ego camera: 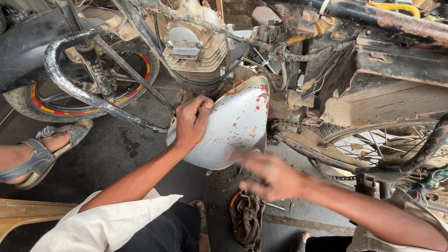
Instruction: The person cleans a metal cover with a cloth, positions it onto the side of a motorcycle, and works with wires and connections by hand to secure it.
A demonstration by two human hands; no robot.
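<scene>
My left hand (191, 120) grips the upper left edge of a white curved motorcycle panel (235, 123) with red paint flecks, held against the side of a stripped, rusty motorcycle. My right hand (270, 175) is blurred, fingers spread, just below the panel's lower right edge, holding nothing. The engine (193, 44) sits right above the panel. The dirty chain (298, 137) and rear wheel (387, 144) lie to its right.
A black crash-guard bar (77, 88) and the front wheel (56, 100) stand at left. Another person's sandalled foot (42, 149) rests on the floor at far left. A greasy rag (247, 219) and a metal tool (270, 204) lie on the ground below my right hand.
</scene>
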